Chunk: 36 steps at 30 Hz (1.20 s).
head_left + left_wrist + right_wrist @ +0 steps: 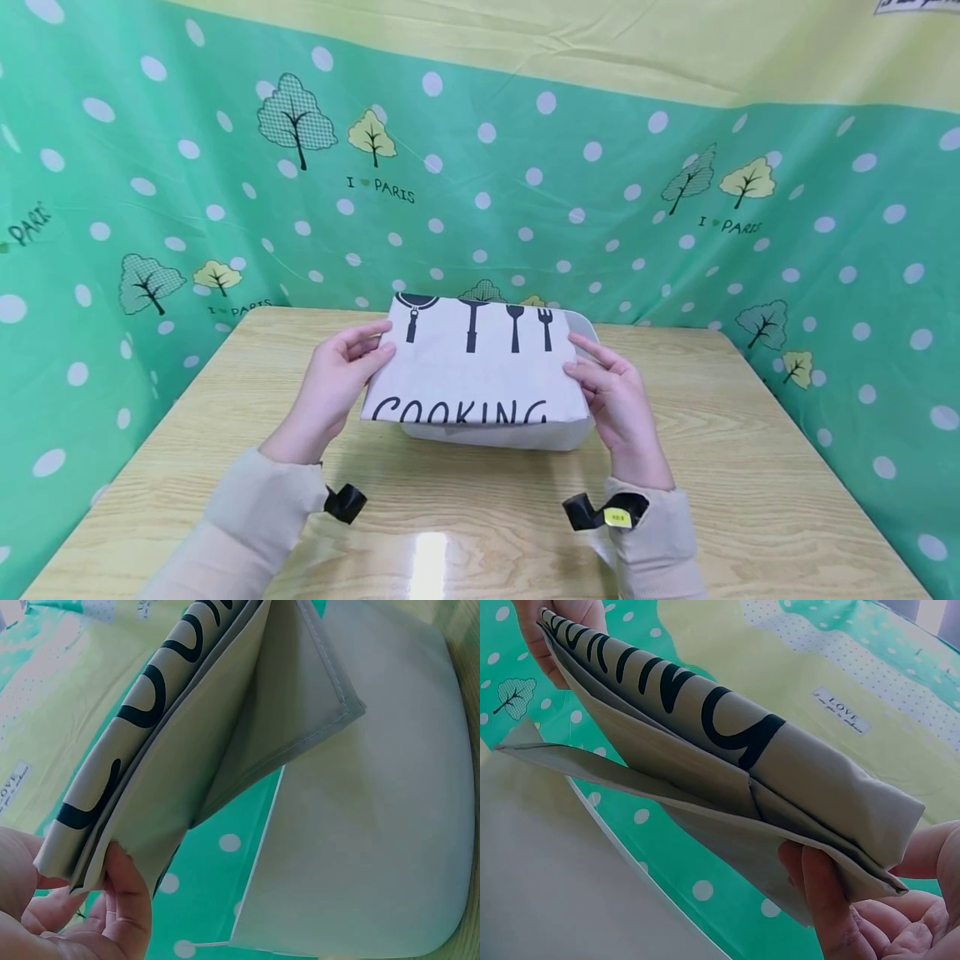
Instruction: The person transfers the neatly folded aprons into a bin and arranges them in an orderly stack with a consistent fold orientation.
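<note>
A folded white cloth [480,367], printed with dark kitchen utensils and the word "COOKING", is held up between both hands. My left hand [339,379] pinches its left edge, thumb on top and fingers beneath. At the opposite edge my right hand [617,392] grips it the same way. Several folded layers show in the left wrist view, where a loose hemmed corner [330,712] hangs from the underside. Below and behind the cloth stands a white bin [495,435] with rounded corners. The cloth hides most of the bin's opening, and what lies inside cannot be seen.
The bin stands on a light wood-grain table [750,467]. A green curtain [480,167] with white dots and printed trees surrounds the table at the back and both sides. Black straps [347,503] hang at the wrists.
</note>
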{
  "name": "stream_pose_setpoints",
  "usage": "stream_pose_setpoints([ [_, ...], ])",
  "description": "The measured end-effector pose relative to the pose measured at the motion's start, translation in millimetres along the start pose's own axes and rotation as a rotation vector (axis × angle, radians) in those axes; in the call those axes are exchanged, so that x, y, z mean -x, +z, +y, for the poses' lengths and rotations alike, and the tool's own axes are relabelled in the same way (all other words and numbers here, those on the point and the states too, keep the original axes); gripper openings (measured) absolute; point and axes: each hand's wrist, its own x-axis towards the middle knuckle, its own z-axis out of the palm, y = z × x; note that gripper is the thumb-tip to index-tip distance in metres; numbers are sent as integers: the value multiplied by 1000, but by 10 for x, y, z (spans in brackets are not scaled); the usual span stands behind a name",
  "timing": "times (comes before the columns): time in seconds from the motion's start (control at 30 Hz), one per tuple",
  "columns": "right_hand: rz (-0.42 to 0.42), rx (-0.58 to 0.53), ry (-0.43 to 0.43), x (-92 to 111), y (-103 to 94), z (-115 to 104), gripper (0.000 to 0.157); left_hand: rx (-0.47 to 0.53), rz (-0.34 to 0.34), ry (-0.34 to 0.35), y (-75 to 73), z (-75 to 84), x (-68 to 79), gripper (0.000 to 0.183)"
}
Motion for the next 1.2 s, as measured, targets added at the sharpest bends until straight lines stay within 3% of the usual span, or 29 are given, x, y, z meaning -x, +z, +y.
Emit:
stream_pose_setpoints([
  [0.57,98,57,-42,-77,-35,52,48,33,8,4,67,-17,-105,39],
  [0.93,174,139,-67,-92,-63,82,46,-56,-84,24,94,38,-63,44],
  [1.2,175,139,-72,-111,-55,95,44,-35,-32,37,94,-1,-148,40],
])
